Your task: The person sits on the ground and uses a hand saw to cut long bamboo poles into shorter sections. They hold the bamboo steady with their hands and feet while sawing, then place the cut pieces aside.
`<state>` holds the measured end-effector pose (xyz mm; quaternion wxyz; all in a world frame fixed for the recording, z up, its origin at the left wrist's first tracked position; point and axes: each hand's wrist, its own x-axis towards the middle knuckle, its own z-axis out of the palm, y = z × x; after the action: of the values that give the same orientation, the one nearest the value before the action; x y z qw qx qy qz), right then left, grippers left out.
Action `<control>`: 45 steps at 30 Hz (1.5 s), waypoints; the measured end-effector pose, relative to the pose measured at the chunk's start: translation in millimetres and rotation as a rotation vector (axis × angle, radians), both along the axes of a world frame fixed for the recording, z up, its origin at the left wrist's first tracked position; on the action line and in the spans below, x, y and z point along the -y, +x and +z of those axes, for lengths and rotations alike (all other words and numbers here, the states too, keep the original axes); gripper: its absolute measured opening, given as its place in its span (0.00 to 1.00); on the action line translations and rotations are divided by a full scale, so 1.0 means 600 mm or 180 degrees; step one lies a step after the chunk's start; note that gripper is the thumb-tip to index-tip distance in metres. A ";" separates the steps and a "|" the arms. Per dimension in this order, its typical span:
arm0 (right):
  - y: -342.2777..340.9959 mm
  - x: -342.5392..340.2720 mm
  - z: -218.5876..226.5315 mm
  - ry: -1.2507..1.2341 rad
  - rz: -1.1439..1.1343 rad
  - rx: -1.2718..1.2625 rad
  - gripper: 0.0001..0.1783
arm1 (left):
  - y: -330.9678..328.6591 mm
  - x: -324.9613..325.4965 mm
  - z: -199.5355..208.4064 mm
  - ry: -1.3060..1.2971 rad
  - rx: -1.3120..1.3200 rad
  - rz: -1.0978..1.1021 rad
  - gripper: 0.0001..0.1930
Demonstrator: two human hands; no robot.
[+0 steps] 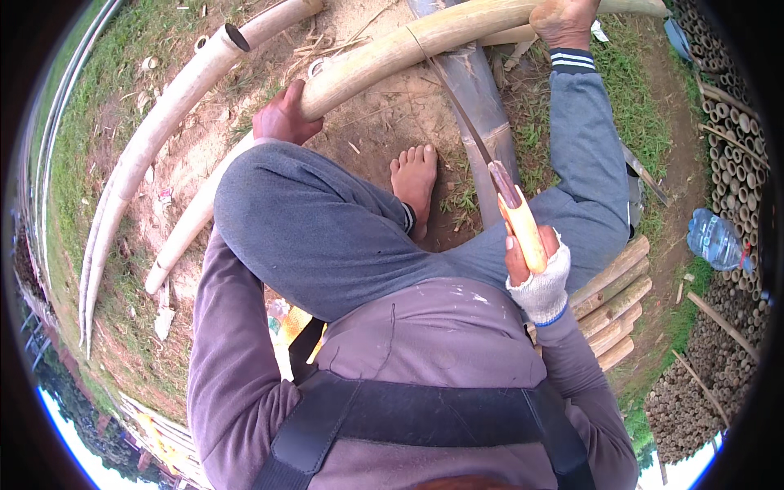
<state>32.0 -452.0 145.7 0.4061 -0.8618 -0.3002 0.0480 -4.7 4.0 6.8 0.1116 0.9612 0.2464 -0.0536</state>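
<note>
A long pale bamboo pole runs from the lower left up to the far right, lying across a thicker grey bamboo log. My left hand is closed round this pole, beside my bent left knee. In a white fingerless glove, my right hand grips the yellow-orange handle of a handsaw. The thin saw blade reaches away from me, its far part against the pole, where a dark line crosses the bamboo. My bare right foot presses on the pole farther right.
My left foot rests on the dirt. Other bamboo poles lie at left. Cut bamboo lengths are under my right side. Stacked bamboo, a clear plastic bottle and a flat blade-like tool lie at right.
</note>
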 end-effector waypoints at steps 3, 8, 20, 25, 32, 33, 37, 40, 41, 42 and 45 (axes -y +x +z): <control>0.118 -0.144 -0.078 0.0168 -0.0060 0.0059 0.14 | 0.014 0.003 0.000 -0.0065 -0.0043 -0.0076 0.38; 0.198 -0.261 -0.107 -0.0169 -0.0321 0.0274 0.23 | 0.012 0.004 0.003 -0.0063 0.0116 -0.0098 0.41; 0.137 -0.162 -0.111 -0.0158 -0.0223 0.0246 0.18 | 0.024 0.017 0.016 0.0031 -0.0098 -0.0109 0.40; 0.159 -0.199 -0.091 -0.0321 -0.0336 0.0152 0.22 | 0.018 0.016 0.020 -0.0023 -0.0061 -0.0036 0.38; -0.012 0.013 0.017 0.0070 0.0024 0.0158 0.13 | 0.005 0.006 -0.002 0.0119 -0.0173 -0.0013 0.43; 0.000 -0.005 -0.007 0.0259 -0.0038 0.0097 0.14 | 0.006 0.004 0.000 0.0164 -0.0167 -0.0046 0.43; 0.161 -0.201 -0.124 -0.0107 -0.0375 0.0268 0.20 | 0.024 0.013 0.007 0.0159 -0.0098 -0.0175 0.44; 0.170 -0.243 -0.114 -0.0042 -0.0374 -0.0037 0.21 | 0.012 0.013 0.007 0.0197 -0.0174 -0.0077 0.45; 0.156 -0.212 -0.110 -0.0076 -0.0349 0.0038 0.21 | 0.008 0.012 0.008 0.0195 -0.0173 -0.0111 0.45; 0.125 -0.170 -0.090 -0.0094 -0.0270 0.0078 0.19 | 0.008 0.004 0.012 0.0211 -0.0159 -0.0103 0.45; 0.036 -0.037 -0.024 0.0026 0.0089 0.0329 0.14 | 0.005 0.014 0.018 0.0181 -0.0264 0.0024 0.46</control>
<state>53.5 -429.9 131.0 0.3928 -0.8572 -0.3329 0.0079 -2.0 -4.5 17.5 0.0741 0.9600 0.2559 -0.0860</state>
